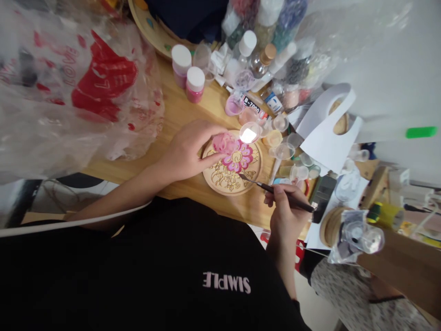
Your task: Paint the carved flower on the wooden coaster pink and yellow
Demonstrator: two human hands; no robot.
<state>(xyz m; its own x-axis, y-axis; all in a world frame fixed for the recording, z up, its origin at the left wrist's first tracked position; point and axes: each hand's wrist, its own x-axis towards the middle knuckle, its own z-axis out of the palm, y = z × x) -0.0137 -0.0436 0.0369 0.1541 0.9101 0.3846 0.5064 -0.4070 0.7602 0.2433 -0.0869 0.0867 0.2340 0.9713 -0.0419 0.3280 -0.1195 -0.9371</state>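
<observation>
A round wooden disc (220, 177) with gold outlines and a pink painted flower (239, 158) lies on the wooden table. My left hand (188, 149) rests at the disc's left edge, fingers closed on a small clear cup of pink paint (223, 142). My right hand (284, 214) is just right of the disc and pinches a thin dark tool (275, 189). The tool's metal tip touches the disc beside the flower. A second small clear cup (250, 133) sits on the disc's upper edge.
Several small clear cups (285, 151) and pink paint jars with white lids (195, 83) crowd the table behind the disc. A large plastic bag with red print (86, 87) fills the left. White paper (327, 138) and round wooden blanks (330, 225) lie at the right.
</observation>
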